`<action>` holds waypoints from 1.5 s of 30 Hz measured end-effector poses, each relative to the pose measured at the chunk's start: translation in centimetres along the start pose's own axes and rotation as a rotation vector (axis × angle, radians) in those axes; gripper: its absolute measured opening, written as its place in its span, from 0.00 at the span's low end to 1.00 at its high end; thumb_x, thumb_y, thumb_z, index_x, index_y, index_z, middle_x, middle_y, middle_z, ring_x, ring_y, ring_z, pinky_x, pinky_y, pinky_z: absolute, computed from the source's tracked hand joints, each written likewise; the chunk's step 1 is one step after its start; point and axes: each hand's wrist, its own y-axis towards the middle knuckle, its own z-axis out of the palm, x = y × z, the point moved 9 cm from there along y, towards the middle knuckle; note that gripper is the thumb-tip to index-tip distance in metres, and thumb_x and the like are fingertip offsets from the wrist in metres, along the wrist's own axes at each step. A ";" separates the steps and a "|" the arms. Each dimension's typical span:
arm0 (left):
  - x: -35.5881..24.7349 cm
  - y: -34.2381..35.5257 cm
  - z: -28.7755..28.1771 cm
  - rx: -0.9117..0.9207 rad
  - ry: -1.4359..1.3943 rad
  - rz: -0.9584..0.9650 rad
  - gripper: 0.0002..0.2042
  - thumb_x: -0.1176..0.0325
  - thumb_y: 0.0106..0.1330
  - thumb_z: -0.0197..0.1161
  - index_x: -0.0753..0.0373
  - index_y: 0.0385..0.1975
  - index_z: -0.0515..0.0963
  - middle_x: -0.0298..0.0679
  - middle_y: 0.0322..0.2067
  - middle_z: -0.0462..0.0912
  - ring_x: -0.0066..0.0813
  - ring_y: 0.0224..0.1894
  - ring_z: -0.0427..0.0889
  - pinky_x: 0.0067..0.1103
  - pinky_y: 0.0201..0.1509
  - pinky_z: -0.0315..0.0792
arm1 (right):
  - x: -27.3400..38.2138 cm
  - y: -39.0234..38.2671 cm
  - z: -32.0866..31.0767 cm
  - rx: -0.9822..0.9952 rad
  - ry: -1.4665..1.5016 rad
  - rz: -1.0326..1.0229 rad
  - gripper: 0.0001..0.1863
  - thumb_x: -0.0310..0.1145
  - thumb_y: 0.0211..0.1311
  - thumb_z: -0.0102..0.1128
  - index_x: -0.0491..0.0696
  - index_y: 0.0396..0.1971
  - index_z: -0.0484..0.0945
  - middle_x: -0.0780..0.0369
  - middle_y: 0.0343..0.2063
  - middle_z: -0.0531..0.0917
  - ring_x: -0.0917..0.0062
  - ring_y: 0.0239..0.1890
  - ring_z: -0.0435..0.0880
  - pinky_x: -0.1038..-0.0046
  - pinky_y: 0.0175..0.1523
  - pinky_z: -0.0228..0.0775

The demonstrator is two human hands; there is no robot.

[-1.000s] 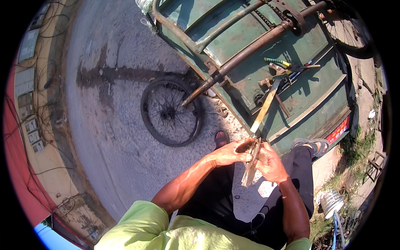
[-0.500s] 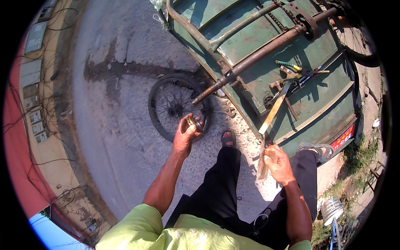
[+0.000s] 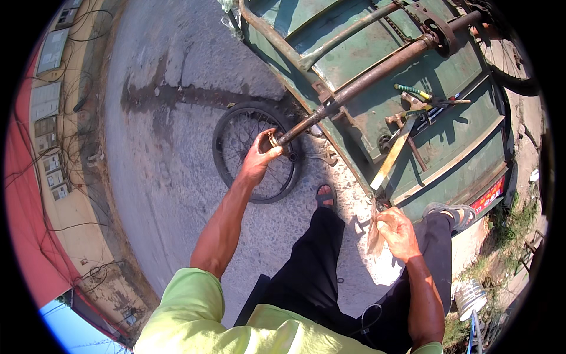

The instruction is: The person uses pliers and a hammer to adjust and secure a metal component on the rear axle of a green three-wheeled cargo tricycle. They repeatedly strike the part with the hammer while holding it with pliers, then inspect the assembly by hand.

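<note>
My left hand (image 3: 258, 159) grips a small metal ring (image 3: 273, 139), which looks like a bearing, at the free end of a rusty axle (image 3: 359, 91). I cannot tell whether the ring is around the axle tip or only against it. Pinched in my right hand (image 3: 400, 232) is a thin, brownish, crumpled rag or piece of plastic (image 3: 374, 236), hanging down beside the cart's corner. The axle runs across the upturned green cart body (image 3: 460, 138). A spoked wheel (image 3: 222, 168) lies flat on the ground below my left hand.
On the cart lie a hammer (image 3: 415, 150), a flat yellowish strip (image 3: 392, 156) and green-and-yellow-handled pliers (image 3: 414, 91). An open-ended wrench (image 3: 323, 156) rests on the ground beside the wheel. A bent frame tube (image 3: 268, 29) and a chain (image 3: 413, 17) are at the cart's far side.
My left hand has moved up and away from me, bringing the metal ring to the axle's end. My right hand stays near the cart corner with the brownish piece.
</note>
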 end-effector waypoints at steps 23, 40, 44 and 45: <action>-4.4 1.2 3.9 0.042 0.365 0.139 0.46 0.53 0.51 0.82 0.67 0.67 0.68 0.52 0.62 0.77 0.43 0.68 0.73 0.33 0.72 0.66 | 3.6 -0.5 -0.9 -0.077 -0.734 0.461 0.16 0.43 0.65 0.61 0.45 0.40 0.82 0.51 0.36 0.87 0.52 0.44 0.87 0.56 0.50 0.77; -2.4 1.4 3.4 0.104 0.254 0.093 0.45 0.52 0.54 0.82 0.66 0.69 0.66 0.52 0.64 0.74 0.43 0.68 0.73 0.34 0.72 0.66 | 5.9 12.7 -2.2 -0.321 -0.136 0.208 0.39 0.44 0.66 0.69 0.42 0.72 0.67 0.55 0.58 0.82 0.71 0.61 0.80 0.68 0.66 0.70; -2.0 1.0 2.8 0.067 0.272 0.118 0.45 0.50 0.54 0.81 0.66 0.68 0.67 0.52 0.65 0.74 0.44 0.71 0.70 0.33 0.74 0.65 | 4.8 18.9 -2.1 -0.305 0.479 0.333 0.40 0.50 0.68 0.68 0.48 0.74 0.64 0.57 0.64 0.78 0.67 0.63 0.78 0.63 0.66 0.69; -2.9 0.9 3.1 0.075 0.294 0.109 0.45 0.50 0.54 0.81 0.66 0.68 0.67 0.53 0.65 0.73 0.45 0.71 0.70 0.33 0.74 0.65 | 5.0 20.8 -2.3 -0.306 0.604 0.328 0.40 0.51 0.68 0.67 0.48 0.73 0.64 0.58 0.65 0.78 0.67 0.63 0.78 0.59 0.67 0.68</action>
